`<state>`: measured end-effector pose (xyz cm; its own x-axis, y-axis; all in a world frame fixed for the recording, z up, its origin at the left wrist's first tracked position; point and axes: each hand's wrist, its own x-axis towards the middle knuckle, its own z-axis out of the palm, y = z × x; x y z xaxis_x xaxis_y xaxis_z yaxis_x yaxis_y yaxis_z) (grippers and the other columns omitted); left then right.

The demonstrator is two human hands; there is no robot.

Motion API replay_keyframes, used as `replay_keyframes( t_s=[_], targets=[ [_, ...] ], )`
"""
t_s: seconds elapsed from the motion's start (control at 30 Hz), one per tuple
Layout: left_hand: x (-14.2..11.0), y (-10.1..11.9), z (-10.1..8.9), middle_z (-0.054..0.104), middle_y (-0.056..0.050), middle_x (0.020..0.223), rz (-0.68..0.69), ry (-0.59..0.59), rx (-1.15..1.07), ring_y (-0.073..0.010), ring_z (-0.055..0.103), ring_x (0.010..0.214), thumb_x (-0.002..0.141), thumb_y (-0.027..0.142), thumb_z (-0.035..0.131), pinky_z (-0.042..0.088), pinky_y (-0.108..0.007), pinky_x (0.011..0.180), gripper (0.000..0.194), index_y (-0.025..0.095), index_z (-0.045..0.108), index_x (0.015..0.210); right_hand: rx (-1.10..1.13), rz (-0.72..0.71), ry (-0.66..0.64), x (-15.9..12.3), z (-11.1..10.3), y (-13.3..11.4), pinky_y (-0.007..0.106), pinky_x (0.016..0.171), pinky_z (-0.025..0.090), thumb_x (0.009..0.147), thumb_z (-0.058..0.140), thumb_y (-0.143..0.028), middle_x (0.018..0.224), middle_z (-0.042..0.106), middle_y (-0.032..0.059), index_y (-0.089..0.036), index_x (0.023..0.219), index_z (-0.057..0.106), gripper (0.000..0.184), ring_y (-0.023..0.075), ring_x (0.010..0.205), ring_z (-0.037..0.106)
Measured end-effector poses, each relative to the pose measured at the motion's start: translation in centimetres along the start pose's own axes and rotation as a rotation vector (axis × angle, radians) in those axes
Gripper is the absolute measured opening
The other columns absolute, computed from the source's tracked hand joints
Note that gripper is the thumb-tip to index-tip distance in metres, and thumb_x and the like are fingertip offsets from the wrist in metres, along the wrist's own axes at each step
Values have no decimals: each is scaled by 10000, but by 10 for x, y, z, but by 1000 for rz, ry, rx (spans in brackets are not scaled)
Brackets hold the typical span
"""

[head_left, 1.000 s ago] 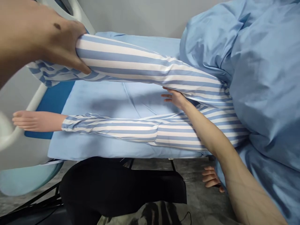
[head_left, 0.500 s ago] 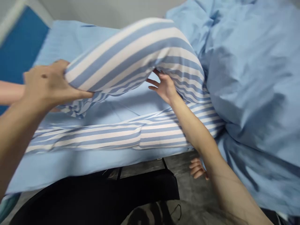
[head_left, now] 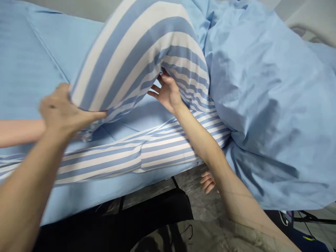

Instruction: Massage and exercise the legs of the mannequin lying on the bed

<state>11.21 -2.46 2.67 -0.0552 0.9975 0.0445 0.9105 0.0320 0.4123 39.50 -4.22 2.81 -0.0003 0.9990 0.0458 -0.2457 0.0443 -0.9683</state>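
Observation:
A bent leg in blue-and-white striped trousers (head_left: pixel 128 52) rises over the bed, its knee near the top edge of the view. My left hand (head_left: pixel 64 108) is wrapped round the lower leg near the trouser cuff, thumb across the front. Beyond my wrist, a bare pinkish part (head_left: pixel 21 133), seemingly the lower leg or foot, sticks out to the left. Behind the knee is my right hand (head_left: pixel 169 92), fingers apart and palm up, fingertips at the cloth; the folds partly hide them. The other striped leg (head_left: pixel 162 152) lies straight along the near side of the bed.
Light blue sheet (head_left: pixel 31 70) covers the bed. A bunched blue quilt (head_left: pixel 262 98) lies over the body at right and hangs off the near edge. Another hand (head_left: pixel 208 182) shows below the bed edge. A black chair (head_left: pixel 157 206) stands close in front.
The knee is bent more sharply and stands higher, with the lower leg steeper. My left hand still grips it, and my right hand stays behind the knee. The view has shifted right.

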Motion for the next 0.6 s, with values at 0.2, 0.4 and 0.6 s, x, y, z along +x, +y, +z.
replay_keyframes(
  t_s=[0.2,0.4,0.6],
  targets=[
    [-26,30,27,642,-45,991,36,45,-36,-303,618,961,487,550,745,495,-390,824,745,198,518,1103,3,-47,10,1,-7,4,483,935,512,698,512,-764,1221,534,-15,-355,1238,428,682,257,1211,535],
    [-24,23,22,645,-60,976,72,23,-20,-303,621,941,500,578,734,498,-379,792,730,196,526,1087,-16,-39,-14,0,-10,6,461,1040,423,685,565,-771,1137,578,-54,-338,1166,485,651,229,1288,431],
    [-23,7,3,674,-72,969,76,-8,88,-314,628,939,514,588,724,505,-390,809,749,184,546,1118,-224,-56,118,-2,-14,13,393,1014,441,681,624,-683,1161,628,-15,-318,1198,555,636,237,1325,414]
  ],
)
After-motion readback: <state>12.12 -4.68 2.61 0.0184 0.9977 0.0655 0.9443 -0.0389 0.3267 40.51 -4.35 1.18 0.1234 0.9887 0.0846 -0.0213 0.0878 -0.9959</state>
